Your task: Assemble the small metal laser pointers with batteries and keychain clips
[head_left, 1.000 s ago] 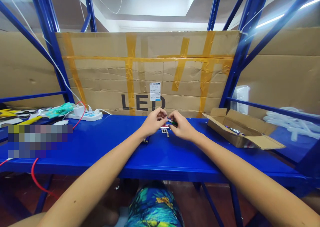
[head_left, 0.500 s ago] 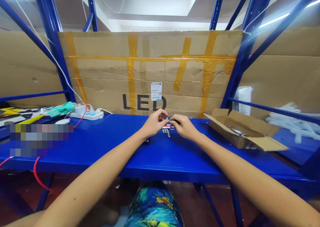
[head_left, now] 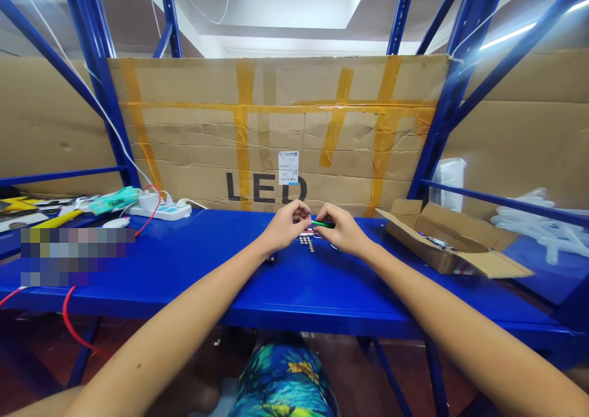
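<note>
A slim green tube (head_left: 323, 224) spans the gap between my two hands above the blue table. My left hand (head_left: 291, 225) is closed in a pinch at its left end. The fingers of my right hand (head_left: 341, 228) are bent around its right end, which they partly cover. Just below my hands, several small round silver pieces (head_left: 305, 241), like button cells, lie in short rows. Behind them are red and silver slim items (head_left: 305, 233), partly hidden by my fingers. A small dark item (head_left: 272, 259) lies by my left wrist, and a dark slim piece (head_left: 335, 248) is under my right hand.
An open cardboard box (head_left: 442, 236) with slim metallic items stands at the right. A white power strip (head_left: 165, 211), cables and assorted tools (head_left: 59, 218) occupy the left side. A large taped cardboard sheet (head_left: 197, 141) closes off the back, between blue rack posts (head_left: 427, 141).
My right hand has opened its grip a little and more of the green tube shows between my hands. A dark piece now shows below my right hand. My left hand has stayed put.
</note>
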`<state>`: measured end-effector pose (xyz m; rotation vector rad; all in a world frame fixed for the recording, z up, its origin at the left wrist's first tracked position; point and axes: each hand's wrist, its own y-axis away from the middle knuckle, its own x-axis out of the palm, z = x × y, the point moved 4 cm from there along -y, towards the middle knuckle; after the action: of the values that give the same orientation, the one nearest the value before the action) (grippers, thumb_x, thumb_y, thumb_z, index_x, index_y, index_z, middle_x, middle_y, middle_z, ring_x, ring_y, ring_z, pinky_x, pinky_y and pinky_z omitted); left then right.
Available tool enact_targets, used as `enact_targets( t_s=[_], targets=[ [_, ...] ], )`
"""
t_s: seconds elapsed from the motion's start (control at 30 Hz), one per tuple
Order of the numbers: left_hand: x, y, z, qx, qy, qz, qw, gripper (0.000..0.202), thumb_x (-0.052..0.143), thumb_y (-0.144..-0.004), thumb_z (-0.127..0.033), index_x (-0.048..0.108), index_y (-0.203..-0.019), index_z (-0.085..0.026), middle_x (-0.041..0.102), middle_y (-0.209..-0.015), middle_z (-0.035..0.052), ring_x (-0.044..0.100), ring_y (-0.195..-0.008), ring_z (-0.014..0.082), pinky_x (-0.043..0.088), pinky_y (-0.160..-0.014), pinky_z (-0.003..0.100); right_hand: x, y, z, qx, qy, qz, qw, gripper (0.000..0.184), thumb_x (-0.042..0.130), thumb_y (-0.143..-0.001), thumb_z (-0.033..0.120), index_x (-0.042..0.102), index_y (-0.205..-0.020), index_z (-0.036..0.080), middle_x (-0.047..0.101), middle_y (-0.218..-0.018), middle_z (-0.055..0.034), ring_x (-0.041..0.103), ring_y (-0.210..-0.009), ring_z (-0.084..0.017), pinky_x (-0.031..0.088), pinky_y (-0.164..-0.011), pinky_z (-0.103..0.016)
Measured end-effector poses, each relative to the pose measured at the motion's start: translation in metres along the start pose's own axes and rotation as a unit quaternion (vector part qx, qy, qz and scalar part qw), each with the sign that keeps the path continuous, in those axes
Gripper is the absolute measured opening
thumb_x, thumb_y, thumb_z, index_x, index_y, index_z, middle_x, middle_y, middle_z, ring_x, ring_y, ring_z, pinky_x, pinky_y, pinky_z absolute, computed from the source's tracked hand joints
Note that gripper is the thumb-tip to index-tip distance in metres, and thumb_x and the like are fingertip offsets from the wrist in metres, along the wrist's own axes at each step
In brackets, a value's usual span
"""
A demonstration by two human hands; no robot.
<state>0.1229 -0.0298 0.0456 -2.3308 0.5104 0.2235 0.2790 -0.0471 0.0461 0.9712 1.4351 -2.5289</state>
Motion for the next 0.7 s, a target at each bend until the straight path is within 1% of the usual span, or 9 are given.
enact_targets(
  t_s=[0.17, 0.3, 0.4, 0.5, 0.57, 0.63, 0.7],
  targets=[
    [-0.0001, 0.0007, -0.0006, 0.013, -0.007, 0.001, 1.0, 0.014, 0.063, -0.078, -0.014, 0.051, -0.087, -0.016, 0.056, -0.081, 0.0, 0.055, -0.073, 0.0104, 0.044, -0.069, 0.025, -0.0005, 0.0002, 0.0004, 0.018, -0.002, 0.017, 1.0, 0.015, 0.063, -0.082, 0.029, 0.055, -0.074, 0.019, 0.06, -0.071, -0.0015, 0.051, -0.066, -0.015, 0.04, -0.063, -0.029],
    [0.0006, 0.0015, -0.0022, 0.019, -0.015, 0.005, 1.0, 0.015, 0.062, -0.078, -0.013, 0.051, -0.087, -0.017, 0.056, -0.08, -0.0004, 0.054, -0.073, 0.0108, 0.044, -0.069, 0.026, 0.0017, 0.0002, 0.0037, 0.048, 0.003, 0.055, 0.997, 0.02, 0.054, -0.089, 0.031, 0.059, -0.075, 0.018, 0.062, -0.065, -0.0015, 0.053, -0.061, -0.015, 0.038, -0.061, -0.028],
    [0.0025, 0.0023, -0.0048, 0.022, -0.028, 0.008, 0.999, 0.013, 0.061, -0.078, -0.013, 0.051, -0.087, -0.016, 0.056, -0.078, -0.0003, 0.054, -0.072, 0.0108, 0.043, -0.069, 0.026, 0.0015, -0.0014, 0.0056, 0.046, 0.029, 0.072, 0.996, 0.028, 0.046, -0.092, 0.028, 0.054, -0.067, 0.019, 0.057, -0.059, -0.0003, 0.049, -0.058, -0.014, 0.035, -0.059, -0.027],
    [0.004, 0.0027, -0.0063, 0.021, -0.046, 0.006, 0.999, 0.012, 0.06, -0.078, -0.012, 0.052, -0.086, -0.016, 0.056, -0.078, -0.0004, 0.054, -0.071, 0.0107, 0.043, -0.067, 0.025, 0.0011, -0.0032, 0.0054, 0.042, 0.057, 0.084, 0.994, 0.032, 0.043, -0.092, 0.028, 0.046, -0.062, 0.019, 0.052, -0.058, 0.0005, 0.044, -0.057, -0.013, 0.032, -0.058, -0.027],
    [0.0041, 0.0024, -0.0056, 0.019, -0.045, 0.0, 0.999, 0.012, 0.06, -0.078, -0.012, 0.053, -0.086, -0.016, 0.057, -0.078, -0.0001, 0.054, -0.071, 0.0109, 0.044, -0.068, 0.025, 0.0009, -0.0037, 0.0057, 0.04, 0.062, 0.088, 0.993, 0.029, 0.042, -0.092, 0.028, 0.046, -0.065, 0.019, 0.053, -0.063, -0.0003, 0.045, -0.061, -0.014, 0.033, -0.06, -0.027],
    [0.0032, 0.0015, -0.0036, 0.015, -0.037, -0.01, 0.999, 0.011, 0.06, -0.078, -0.013, 0.053, -0.086, -0.016, 0.059, -0.08, 0.0007, 0.056, -0.073, 0.0115, 0.045, -0.07, 0.026, -0.0002, -0.0036, 0.0067, 0.031, 0.058, 0.079, 0.995, 0.019, 0.048, -0.089, 0.029, 0.05, -0.073, 0.019, 0.057, -0.072, -0.0021, 0.049, -0.067, -0.015, 0.036, -0.064, -0.028],
    [0.0017, 0.0001, -0.0009, 0.008, -0.031, -0.019, 0.999, 0.011, 0.062, -0.078, -0.015, 0.053, -0.086, -0.015, 0.061, -0.083, 0.0019, 0.058, -0.077, 0.0125, 0.046, -0.073, 0.027, -0.0021, -0.003, 0.007, 0.017, 0.055, 0.061, 0.996, 0.008, 0.056, -0.082, 0.024, 0.051, -0.082, 0.018, 0.057, -0.081, -0.0035, 0.05, -0.072, -0.016, 0.039, -0.067, -0.028]
  ],
)
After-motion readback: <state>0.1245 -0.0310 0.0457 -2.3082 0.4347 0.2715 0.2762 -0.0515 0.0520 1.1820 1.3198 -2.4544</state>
